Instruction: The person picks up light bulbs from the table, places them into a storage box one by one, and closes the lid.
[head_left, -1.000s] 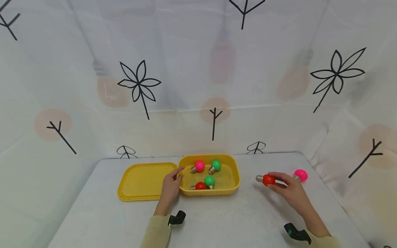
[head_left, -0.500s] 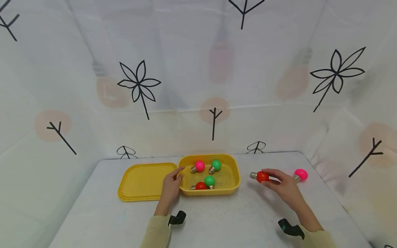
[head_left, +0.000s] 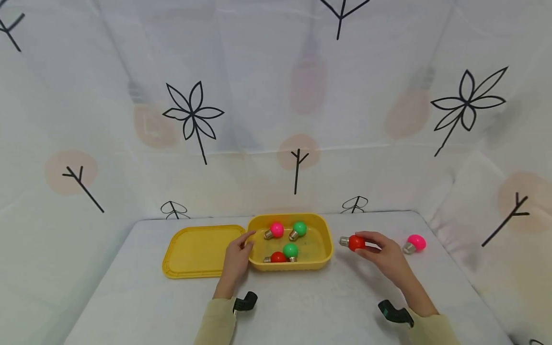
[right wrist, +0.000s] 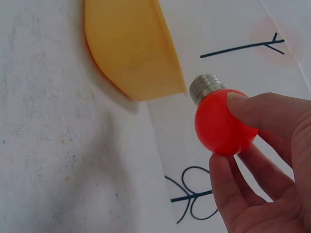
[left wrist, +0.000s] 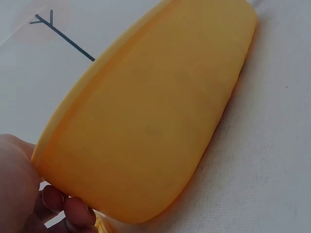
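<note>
In the head view my right hand (head_left: 384,254) holds a red light bulb (head_left: 356,242) above the table, to the right of the yellow container. The right wrist view shows thumb and fingertips pinching the red globe (right wrist: 221,124), its silver screw base pointing away from the palm. My left hand (head_left: 236,261) grips the left end of the yellow container (head_left: 321,263), thumb at the rim and fingers against the outer wall (left wrist: 141,121). Inside lie a pink bulb (head_left: 277,229), a green bulb (head_left: 299,228), a second green bulb (head_left: 290,250) and another red bulb (head_left: 278,257).
A flat yellow lid (head_left: 198,251) lies left of the container, close beside it. One pink bulb (head_left: 416,242) rests on the white table (head_left: 302,306) at the right, behind my right hand. A printed cloth (head_left: 258,182) hangs behind and at the sides.
My right hand has moved left with the red bulb, nearer to the container and away from the loose pink bulb. The left hand stays on the container's end.
</note>
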Demonstrator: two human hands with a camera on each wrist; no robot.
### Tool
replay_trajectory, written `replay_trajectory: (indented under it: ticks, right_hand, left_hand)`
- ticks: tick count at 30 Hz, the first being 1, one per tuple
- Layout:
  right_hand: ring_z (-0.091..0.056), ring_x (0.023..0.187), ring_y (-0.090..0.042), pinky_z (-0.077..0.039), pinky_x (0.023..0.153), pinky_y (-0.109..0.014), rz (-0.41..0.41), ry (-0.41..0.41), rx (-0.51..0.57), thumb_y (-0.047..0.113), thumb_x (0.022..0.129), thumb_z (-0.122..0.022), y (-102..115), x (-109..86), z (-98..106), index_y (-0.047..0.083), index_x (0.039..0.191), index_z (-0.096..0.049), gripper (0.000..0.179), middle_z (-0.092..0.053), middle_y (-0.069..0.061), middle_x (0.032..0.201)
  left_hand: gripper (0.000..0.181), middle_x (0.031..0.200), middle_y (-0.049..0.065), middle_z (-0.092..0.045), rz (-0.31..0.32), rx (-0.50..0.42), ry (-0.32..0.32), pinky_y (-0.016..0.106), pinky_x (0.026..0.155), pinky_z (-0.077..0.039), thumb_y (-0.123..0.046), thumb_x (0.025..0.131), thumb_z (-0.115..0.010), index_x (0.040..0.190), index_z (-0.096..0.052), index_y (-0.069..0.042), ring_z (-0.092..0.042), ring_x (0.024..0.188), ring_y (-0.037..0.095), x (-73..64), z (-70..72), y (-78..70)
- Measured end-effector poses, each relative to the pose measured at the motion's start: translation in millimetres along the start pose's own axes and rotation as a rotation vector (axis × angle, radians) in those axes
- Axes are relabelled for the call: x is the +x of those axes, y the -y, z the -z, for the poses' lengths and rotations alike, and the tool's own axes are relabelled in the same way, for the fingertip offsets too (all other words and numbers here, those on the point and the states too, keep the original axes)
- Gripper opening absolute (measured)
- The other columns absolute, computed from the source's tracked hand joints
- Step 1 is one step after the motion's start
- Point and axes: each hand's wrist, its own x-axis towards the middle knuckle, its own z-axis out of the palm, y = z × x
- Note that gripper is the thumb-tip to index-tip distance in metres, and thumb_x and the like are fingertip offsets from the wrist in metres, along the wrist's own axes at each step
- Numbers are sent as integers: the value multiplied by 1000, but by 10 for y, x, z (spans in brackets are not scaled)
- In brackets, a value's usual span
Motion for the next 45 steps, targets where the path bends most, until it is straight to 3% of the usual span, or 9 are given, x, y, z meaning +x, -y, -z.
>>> replay_trajectory:
  ticks: [10,19,26,35,45]
  right_hand:
    - [-51,121,-35,-54,87,-32,-5,12,22,16,89,-76,73,53,-70,9,135,-59,49,-57,-15,131]
    - [-52,120,-34,-53,88,-30,12,21,44,12,89,-76,108,129,-141,8,133,-60,47,-58,-14,130]
    - [-52,120,-34,-53,88,-30,24,43,63,11,88,-76,135,164,-193,8,133,-60,48,-58,-13,129]
    - [-54,120,-33,-52,91,-34,17,54,56,16,89,-76,178,219,-253,8,134,-60,49,-59,-12,129]
    - [-55,120,-32,-50,93,-36,48,63,75,16,90,-75,221,289,-337,7,133,-61,46,-60,-13,129]
  left_hand:
    - [32,130,9,-59,9,-3,-2,31,80,-45,-11,100,-58,130,-68,-15,-50,99,23,-10,15,-15]
    - [32,134,9,-58,17,-6,-2,33,87,-46,-12,100,-58,130,-68,-16,-50,103,23,-5,11,-25]
    - [32,131,9,-59,10,3,-3,32,83,-45,-11,100,-58,130,-68,-16,-50,100,22,-1,13,-21]
    - [31,136,9,-58,12,-14,-9,36,91,-47,-11,100,-59,129,-69,-16,-50,105,23,1,5,-11]
    - [31,120,9,-60,-6,10,-5,28,73,-41,-11,100,-58,129,-68,-15,-49,94,22,4,8,-3]
